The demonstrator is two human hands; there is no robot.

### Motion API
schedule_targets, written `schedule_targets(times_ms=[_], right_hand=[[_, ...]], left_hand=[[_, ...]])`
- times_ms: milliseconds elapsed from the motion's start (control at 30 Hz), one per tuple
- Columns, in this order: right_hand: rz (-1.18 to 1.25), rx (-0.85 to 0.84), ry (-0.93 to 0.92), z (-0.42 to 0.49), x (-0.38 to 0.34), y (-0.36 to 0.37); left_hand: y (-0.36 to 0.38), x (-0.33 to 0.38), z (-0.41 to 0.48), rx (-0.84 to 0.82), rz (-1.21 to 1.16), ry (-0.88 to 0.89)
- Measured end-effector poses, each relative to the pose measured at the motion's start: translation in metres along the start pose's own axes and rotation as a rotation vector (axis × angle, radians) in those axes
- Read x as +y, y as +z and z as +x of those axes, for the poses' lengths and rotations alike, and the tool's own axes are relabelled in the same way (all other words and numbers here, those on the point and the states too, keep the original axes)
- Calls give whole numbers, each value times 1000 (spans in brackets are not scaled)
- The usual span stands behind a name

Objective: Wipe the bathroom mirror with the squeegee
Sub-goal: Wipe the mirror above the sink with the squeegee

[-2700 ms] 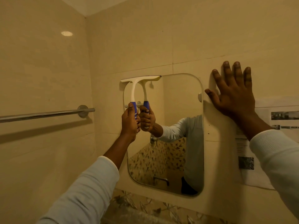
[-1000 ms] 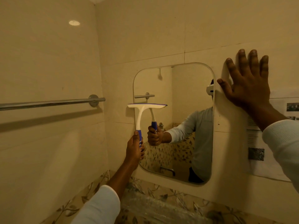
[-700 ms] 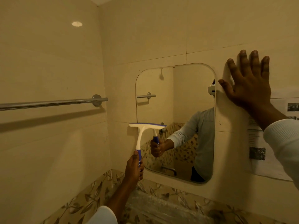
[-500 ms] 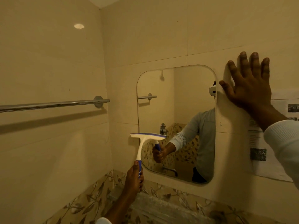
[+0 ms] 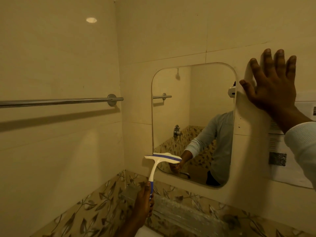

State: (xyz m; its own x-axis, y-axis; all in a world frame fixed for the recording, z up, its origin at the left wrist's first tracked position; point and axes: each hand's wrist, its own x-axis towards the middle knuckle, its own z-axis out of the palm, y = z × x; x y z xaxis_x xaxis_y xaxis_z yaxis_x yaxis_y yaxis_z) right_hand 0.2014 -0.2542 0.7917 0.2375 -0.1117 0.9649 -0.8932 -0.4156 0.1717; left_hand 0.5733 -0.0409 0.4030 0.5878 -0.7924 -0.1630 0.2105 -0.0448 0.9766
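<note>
**Head cam: squeegee parked at the mirror's bottom-left corner**

Looks into a cream-tiled bathroom corner, glossy wall tile (image 5: 171, 31) everywhere, all under a warm yellowish cast. Grips the blue end of the squeegee (image 5: 162, 159) handle with the left hand (image 5: 144, 200), fingers curled right round it, low in the shot. Sets the white-and-blue blade roughly level across the lower left corner of the mirror (image 5: 205, 100), left end poking out past the glass over the tile. Can't tell if the rubber is actually touching the glass.

Plants the right hand (image 5: 271, 88) flat on the wall just right of the mirror's top corner, fingers straight and spread, holding nothing, thumb near the mirror edge.

Shows a chrome towel bar (image 5: 59, 101) on the left wall, running out of frame, shadow underneath. Catches a round bright light spot (image 5: 91, 20) high on that same wall. Shows a leaf-pattern tile band (image 5: 85, 211) along the bottom of both walls, plus something clear and crinkly like plastic film (image 5: 184, 211) below the mirror. Shows a printed paper sheet (image 5: 277, 146) stuck right of the mirror, partly behind the right sleeve. Reflects a light-sleeved arm, a wall tap and the bar.
</note>
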Motion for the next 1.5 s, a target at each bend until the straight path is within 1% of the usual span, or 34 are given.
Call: schedule_targets(times_ms=[333, 367, 433, 500, 600, 733, 800, 900, 1033, 1133, 1233, 1500], right_hand=[[23, -29, -1, -1, -2, -7], [24, -33, -3, -1, -2, -8], [24, -40, -2, 0, -2, -10], [23, -33, 7, 0, -2, -11], [8, -19, 8, -2, -3, -9], [4, -28, -1, -1, -2, -9], [3, -23, 1, -1, -2, -7], [-11, -17, 3, 0, -1, -6], [-30, -20, -3, 1, 1, -6], [-45, -6, -9, 1, 2, -3], [-46, 0, -14, 1, 2, -1], [-40, -6, -9, 0, 0, -3]], left_hand=[[-15, -26, -9, 46, 92, -144], [-15, -25, -11, 55, 80, -176], [-13, -21, -14, 82, 49, -169], [-9, -13, -17, 107, -25, -124], [8, 27, -29, 59, -125, -23], [50, 136, -55, -97, -36, 320], [75, 192, -64, -134, -5, 444], [108, 257, -74, -151, -32, 541], [138, 301, -80, -161, -57, 596], [148, 305, -76, -168, -44, 611], [150, 295, -68, -151, -32, 610], [140, 224, -52, -133, 20, 572]])
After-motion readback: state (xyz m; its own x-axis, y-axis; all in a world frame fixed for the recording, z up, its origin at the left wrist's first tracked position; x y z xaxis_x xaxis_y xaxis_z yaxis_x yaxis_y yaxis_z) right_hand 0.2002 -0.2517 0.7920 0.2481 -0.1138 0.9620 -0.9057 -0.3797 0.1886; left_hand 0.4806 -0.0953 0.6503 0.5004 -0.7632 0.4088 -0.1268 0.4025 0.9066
